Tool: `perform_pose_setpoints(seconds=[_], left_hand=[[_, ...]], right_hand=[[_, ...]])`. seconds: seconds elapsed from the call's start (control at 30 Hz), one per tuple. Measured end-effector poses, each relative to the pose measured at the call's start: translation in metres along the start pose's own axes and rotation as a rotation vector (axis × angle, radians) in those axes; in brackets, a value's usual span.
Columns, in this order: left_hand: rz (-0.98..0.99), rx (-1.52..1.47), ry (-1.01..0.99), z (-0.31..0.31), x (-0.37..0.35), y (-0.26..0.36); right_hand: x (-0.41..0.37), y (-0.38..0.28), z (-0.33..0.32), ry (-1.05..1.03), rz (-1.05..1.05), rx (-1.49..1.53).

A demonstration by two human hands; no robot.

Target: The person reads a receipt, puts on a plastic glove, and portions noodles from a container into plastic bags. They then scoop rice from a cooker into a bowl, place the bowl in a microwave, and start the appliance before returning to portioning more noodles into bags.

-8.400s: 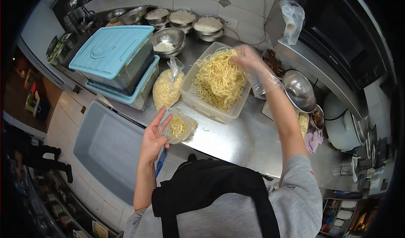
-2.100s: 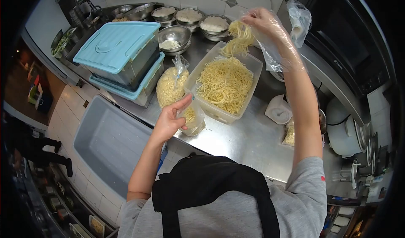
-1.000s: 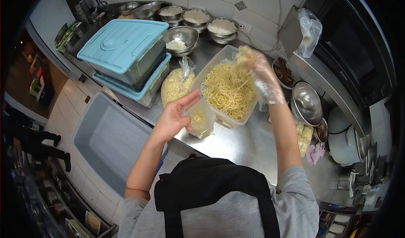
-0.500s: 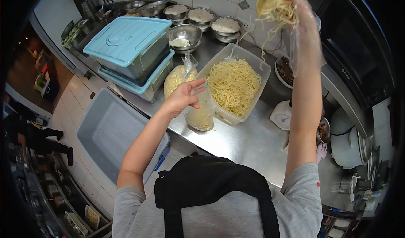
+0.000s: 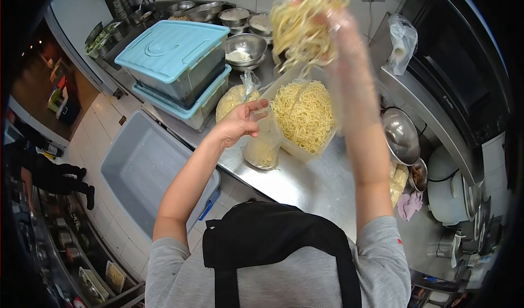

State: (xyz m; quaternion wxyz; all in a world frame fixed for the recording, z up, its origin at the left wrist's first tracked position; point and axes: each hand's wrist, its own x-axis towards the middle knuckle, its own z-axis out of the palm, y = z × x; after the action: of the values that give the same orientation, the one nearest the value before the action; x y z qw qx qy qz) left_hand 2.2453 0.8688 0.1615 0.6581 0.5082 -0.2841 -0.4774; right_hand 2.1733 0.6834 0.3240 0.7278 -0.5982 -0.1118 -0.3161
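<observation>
High over the counter, my right hand, in a clear plastic glove and smeared by motion, grips a clump of noodles with strands dangling. Below it is a translucent plastic tub of yellow noodles. My left hand holds the upper part of a clear plastic bag, thumb and fingers spread at its mouth. Some noodles lie at the bottom of that bag, which rests on the steel counter beside the tub. Behind my left hand stands a knotted plastic bag with pale yellow contents.
Two stacked bins with blue lids stand at the left. A large grey tub is below the counter edge. Metal bowls line the back. At right are a steel bowl, a pink cloth and a black oven.
My right hand has swung left and a little lower with the noodle clump, now nearly above the tub. My left hand stays at the bag. The view has shifted slightly.
</observation>
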Motion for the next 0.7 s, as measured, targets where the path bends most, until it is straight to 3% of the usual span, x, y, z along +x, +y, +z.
perform_pose_setpoints(seconds=[0.1, 0.23, 0.3, 0.43, 0.5, 0.6, 0.7], left_hand=[[0.021, 0.028, 0.064, -0.004, -0.001, -0.005], [-0.089, 0.087, 0.142, -0.010, -0.008, -0.003], [-0.072, -0.028, 0.174, -0.017, -0.008, -0.007], [-0.024, -0.111, 0.203, -0.021, -0.010, -0.010], [-0.011, -0.085, 0.107, -0.023, -0.010, -0.009], [0.025, 0.023, 0.101, -0.019, -0.011, -0.006], [-0.013, 0.088, 0.147, -0.016, -0.011, -0.005]], right_hand=[[-0.035, 0.041, 0.021, 0.094, 0.125, 0.158], [-0.090, 0.125, 0.034, 0.245, -0.123, 0.090], [-0.121, 0.155, 0.031, 0.251, -0.156, -0.367], [-0.152, 0.171, 0.045, 0.355, 0.038, -0.091], [-0.158, 0.174, 0.031, 0.114, -0.177, -0.543], [-0.160, 0.177, 0.016, -0.026, -0.296, -0.731], [-0.155, 0.180, 0.001, -0.168, -0.289, -0.838]])
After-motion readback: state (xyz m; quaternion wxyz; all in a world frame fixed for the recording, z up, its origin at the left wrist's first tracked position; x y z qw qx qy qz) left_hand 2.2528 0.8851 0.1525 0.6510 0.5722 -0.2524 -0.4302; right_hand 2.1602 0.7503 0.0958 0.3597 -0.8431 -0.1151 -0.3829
